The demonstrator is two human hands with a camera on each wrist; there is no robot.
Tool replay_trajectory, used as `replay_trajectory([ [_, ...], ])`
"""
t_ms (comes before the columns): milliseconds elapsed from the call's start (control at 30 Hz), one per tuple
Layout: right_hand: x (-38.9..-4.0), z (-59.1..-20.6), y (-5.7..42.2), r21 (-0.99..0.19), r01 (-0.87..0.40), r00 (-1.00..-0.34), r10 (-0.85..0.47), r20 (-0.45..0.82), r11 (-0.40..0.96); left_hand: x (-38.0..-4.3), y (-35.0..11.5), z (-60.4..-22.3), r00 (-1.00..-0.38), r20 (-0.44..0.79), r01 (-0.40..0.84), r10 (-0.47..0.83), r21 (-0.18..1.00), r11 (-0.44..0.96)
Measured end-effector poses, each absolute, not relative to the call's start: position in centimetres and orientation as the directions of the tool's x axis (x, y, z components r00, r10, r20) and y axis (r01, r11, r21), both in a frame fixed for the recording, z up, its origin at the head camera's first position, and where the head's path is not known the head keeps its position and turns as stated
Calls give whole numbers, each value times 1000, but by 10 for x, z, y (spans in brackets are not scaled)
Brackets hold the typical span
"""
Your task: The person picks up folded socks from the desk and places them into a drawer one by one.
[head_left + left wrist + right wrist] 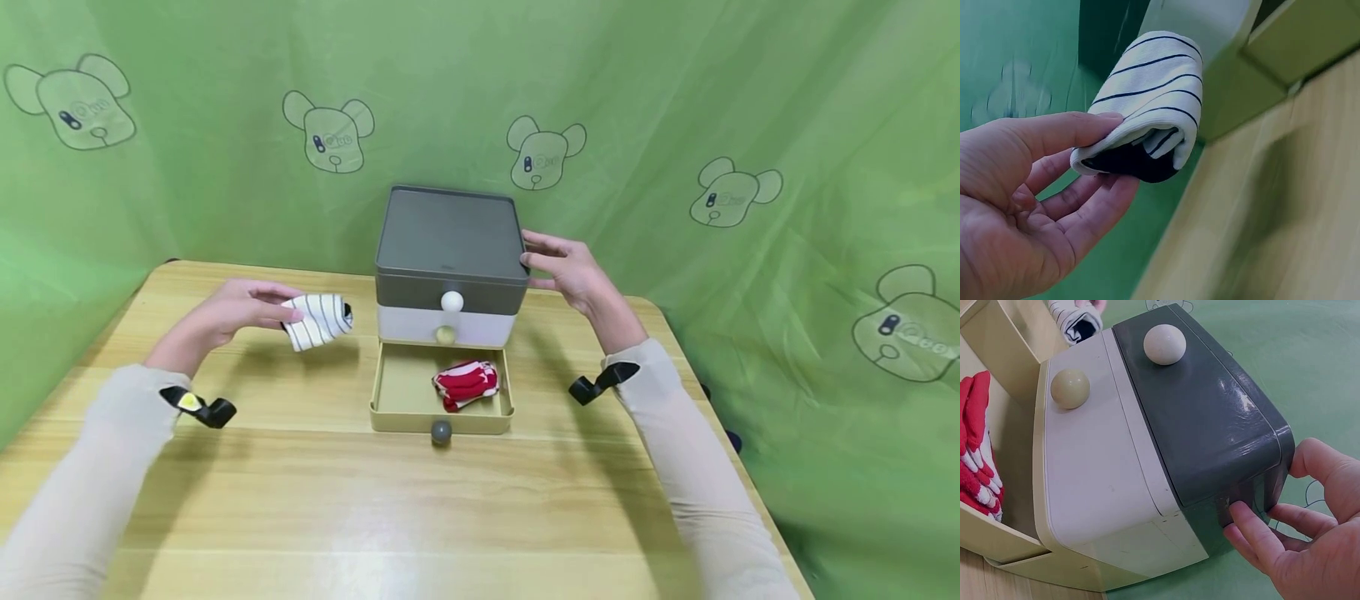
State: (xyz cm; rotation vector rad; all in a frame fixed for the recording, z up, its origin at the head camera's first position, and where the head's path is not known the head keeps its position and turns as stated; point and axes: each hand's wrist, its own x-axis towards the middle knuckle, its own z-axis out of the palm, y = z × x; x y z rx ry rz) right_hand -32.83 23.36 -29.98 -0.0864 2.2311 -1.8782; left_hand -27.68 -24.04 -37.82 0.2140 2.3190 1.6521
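Between thumb and fingertips my left hand [243, 312] pinches a rolled-up sock [1154, 87], white with thin black stripes and black inside its fold. It is held above the table, left of a small drawer box [453, 233]. My right hand [566, 267] lies at the box's right side, its fingertips touching the dark grey top section near the edge. The lowest drawer [397, 421], beige with a grey round knob, is pulled out. Inside it, toward the right, rests a folded red and white sock [467, 383].
Dark grey and white drawers with round knobs [1165, 344] sit closed above the beige one. The box stands toward the back of a wooden table [360, 508]. Behind and beside the table hangs a green curtain [450, 83] printed with bear heads.
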Motion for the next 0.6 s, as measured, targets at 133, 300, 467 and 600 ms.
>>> replay_trajectory([
  [133,-330,-300,233,-978,102,-973,-188,-137,183,-272,-216,-367,-939,-142,-35,314,946,324],
  [300,-330,-300,233,-978,105,-973,-183,-139,181,-266,-188,-360,-931,-152,-29,331,936,350],
  [467,-329,-298,232,-978,107,-974,-180,-139,177,-260,-167,-356,-920,-155,-12,359,929,370],
  [600,-329,-299,233,-979,110,-974,-176,-140,171,-256,-154,-355,-911,-160,-7,380,928,374],
])
